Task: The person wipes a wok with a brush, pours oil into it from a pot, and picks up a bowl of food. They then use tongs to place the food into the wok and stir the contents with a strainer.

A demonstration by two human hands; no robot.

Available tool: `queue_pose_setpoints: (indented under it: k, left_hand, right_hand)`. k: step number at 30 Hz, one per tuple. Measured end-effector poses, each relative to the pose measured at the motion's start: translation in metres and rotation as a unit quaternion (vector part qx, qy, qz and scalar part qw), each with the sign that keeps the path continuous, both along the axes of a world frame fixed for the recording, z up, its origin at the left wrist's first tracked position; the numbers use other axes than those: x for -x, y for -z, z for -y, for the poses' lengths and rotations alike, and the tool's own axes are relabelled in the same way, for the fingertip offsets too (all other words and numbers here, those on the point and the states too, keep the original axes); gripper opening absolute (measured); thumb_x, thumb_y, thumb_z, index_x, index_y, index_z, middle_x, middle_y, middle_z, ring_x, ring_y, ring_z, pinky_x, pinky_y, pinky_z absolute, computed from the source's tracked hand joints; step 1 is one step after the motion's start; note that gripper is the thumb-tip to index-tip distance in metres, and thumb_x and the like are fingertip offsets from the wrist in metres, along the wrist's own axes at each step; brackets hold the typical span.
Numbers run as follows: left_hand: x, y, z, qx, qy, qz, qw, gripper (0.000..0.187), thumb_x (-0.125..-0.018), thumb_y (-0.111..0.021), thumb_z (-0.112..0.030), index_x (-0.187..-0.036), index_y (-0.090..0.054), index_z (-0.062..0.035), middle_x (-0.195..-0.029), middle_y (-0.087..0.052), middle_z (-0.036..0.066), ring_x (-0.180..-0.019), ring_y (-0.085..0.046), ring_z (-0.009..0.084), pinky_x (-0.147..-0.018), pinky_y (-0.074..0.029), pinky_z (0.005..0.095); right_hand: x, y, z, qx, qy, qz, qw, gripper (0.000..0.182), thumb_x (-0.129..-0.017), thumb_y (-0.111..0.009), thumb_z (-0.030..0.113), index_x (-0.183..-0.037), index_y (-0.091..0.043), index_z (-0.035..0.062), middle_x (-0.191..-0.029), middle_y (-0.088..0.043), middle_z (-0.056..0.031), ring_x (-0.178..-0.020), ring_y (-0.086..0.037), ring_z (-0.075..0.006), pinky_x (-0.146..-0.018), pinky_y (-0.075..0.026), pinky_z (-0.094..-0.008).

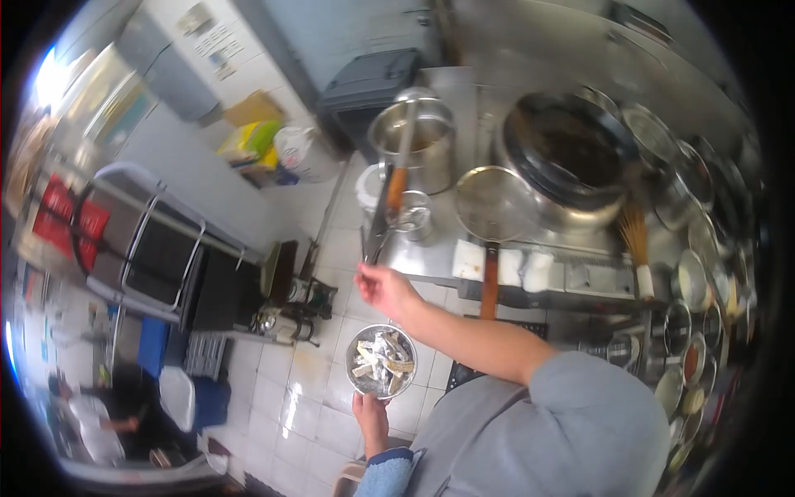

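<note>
My left hand [373, 421] grips the near rim of a round metal bowl [352, 364], which holds pale, white-dusted strips [383, 356]. Above the bowl, my right hand [385, 290] has loosely curled fingers with the thumb apart, and nothing is visible in it. Its fingertips are beside the lower ends of thin metal utensils [373, 244] that jut over the counter edge. Near these utensils are a small metal cup [414, 224] and a wooden handle [397, 189].
On the steel counter [439, 258] are a tall pot [443, 157], a strainer [494, 203] with a wooden handle, and a large dark wok [571, 145]. Bowls line the right side. A black cart [219, 290] stands left; another person [95, 422] is at lower left.
</note>
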State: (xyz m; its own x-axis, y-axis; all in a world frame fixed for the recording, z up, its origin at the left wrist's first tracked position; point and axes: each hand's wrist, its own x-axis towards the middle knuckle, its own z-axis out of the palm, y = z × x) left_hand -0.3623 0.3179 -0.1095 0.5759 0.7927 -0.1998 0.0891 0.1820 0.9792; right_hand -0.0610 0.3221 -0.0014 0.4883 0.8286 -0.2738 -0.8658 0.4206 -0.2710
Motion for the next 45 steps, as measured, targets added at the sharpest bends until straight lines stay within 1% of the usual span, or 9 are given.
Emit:
queue_pose_setpoints:
  k: [10,13,19,23,26,34,35,42,45]
  left_hand:
    - [-0.073,-0.017,-0.010,-0.166,0.187,-0.079,0.965,0.033,-0.089,-0.051,-0.004,-0.121,-0.055,-0.0049,-0.119,-0.062,0.009,-0.101,-0.063,0.0205,-0.078,-0.055,0.0352]
    - [-0.118,-0.063,0.018,0.115,0.113,-0.015,0.987,0.040,-0.087,-0.050,-0.005,-0.127,-0.052,-0.0041,-0.125,-0.059,0.010,-0.106,-0.061,0.0229,-0.085,-0.053,0.0384]
    - [-0.190,-0.098,0.075,0.123,0.186,0.063,0.973,0.047,-0.085,-0.050,-0.006,-0.132,-0.050,-0.0046,-0.129,-0.057,0.012,-0.112,-0.060,0.0266,-0.093,-0.051,0.0418]
    - [-0.210,-0.102,0.111,-0.037,0.242,0.028,0.969,0.046,-0.086,-0.049,-0.005,-0.132,-0.049,-0.0018,-0.127,-0.058,0.013,-0.112,-0.061,0.0256,-0.094,-0.052,0.0408]
    - [-0.225,-0.103,0.138,0.095,0.225,0.076,0.967,0.042,-0.087,-0.049,-0.005,-0.128,-0.051,0.0005,-0.123,-0.061,0.013,-0.109,-0.063,0.0240,-0.092,-0.053,0.0372]
    - [-0.257,-0.116,0.179,0.236,0.151,0.121,0.952,0.031,-0.086,-0.053,-0.004,-0.117,-0.056,-0.0026,-0.110,-0.064,0.006,-0.091,-0.062,0.0153,-0.074,-0.049,0.0303]
    - [-0.262,-0.125,0.180,0.213,0.155,0.118,0.957,0.030,-0.086,-0.053,-0.004,-0.116,-0.056,-0.0027,-0.109,-0.064,0.006,-0.090,-0.062,0.0152,-0.073,-0.049,0.0302]
    - [-0.350,-0.181,0.152,0.039,0.240,0.124,0.962,0.017,-0.091,-0.051,-0.003,-0.107,-0.058,-0.0038,-0.098,-0.065,0.004,-0.078,-0.061,0.0116,-0.062,-0.048,0.0278]
    - [-0.412,-0.206,0.142,-0.019,0.284,0.125,0.950,0.010,-0.093,-0.051,-0.007,-0.099,-0.058,-0.0064,-0.090,-0.061,-0.001,-0.073,-0.056,0.0064,-0.058,-0.045,0.0234]
  right_hand:
    - [-0.005,0.006,0.328,0.228,0.043,0.224,0.947,0.038,-0.096,-0.059,0.016,-0.130,-0.054,-0.0004,-0.081,-0.061,-0.0061,-0.062,-0.052,-0.0096,-0.055,-0.041,-0.0228]
    - [-0.006,0.034,0.406,0.341,0.156,0.277,0.884,0.037,-0.098,-0.057,0.017,-0.130,-0.054,-0.0007,-0.080,-0.062,-0.0044,-0.063,-0.054,-0.0091,-0.056,-0.044,-0.0220]
    - [-0.018,0.135,0.514,0.425,0.181,0.113,0.880,0.034,-0.098,-0.055,0.016,-0.127,-0.056,-0.0009,-0.081,-0.064,-0.0051,-0.063,-0.058,-0.0117,-0.057,-0.047,-0.0238]
    - [-0.012,0.152,0.536,0.467,0.150,0.102,0.865,0.043,-0.094,-0.063,0.025,-0.126,-0.055,-0.0029,-0.087,-0.068,-0.0102,-0.071,-0.065,-0.0167,-0.065,-0.052,-0.0278]
    - [-0.015,0.157,0.540,0.693,0.189,0.321,0.617,0.057,-0.086,-0.073,0.035,-0.123,-0.053,-0.0044,-0.089,-0.069,-0.0144,-0.076,-0.068,-0.0206,-0.072,-0.054,-0.0317]
    - [-0.043,0.171,0.521,0.658,0.244,0.275,0.657,0.057,-0.082,-0.077,0.018,-0.124,-0.043,0.0005,-0.084,-0.069,-0.0164,-0.080,-0.071,-0.0270,-0.074,-0.054,-0.0390]
    - [-0.040,0.157,0.519,0.665,0.253,0.311,0.630,0.053,-0.083,-0.074,0.016,-0.125,-0.044,0.0015,-0.093,-0.069,-0.0258,-0.093,-0.067,-0.0432,-0.081,-0.052,-0.0475]
    - [-0.023,0.124,0.524,0.637,0.235,0.314,0.663,0.060,-0.080,-0.079,0.015,-0.128,-0.047,0.0003,-0.105,-0.064,-0.0147,-0.084,-0.063,-0.0226,-0.075,-0.052,-0.0364]
    - [-0.029,0.086,0.529,0.613,0.269,0.373,0.642,0.056,-0.084,-0.074,0.019,-0.129,-0.046,-0.0002,-0.116,-0.065,-0.0222,-0.101,-0.067,-0.0313,-0.088,-0.052,-0.0398]
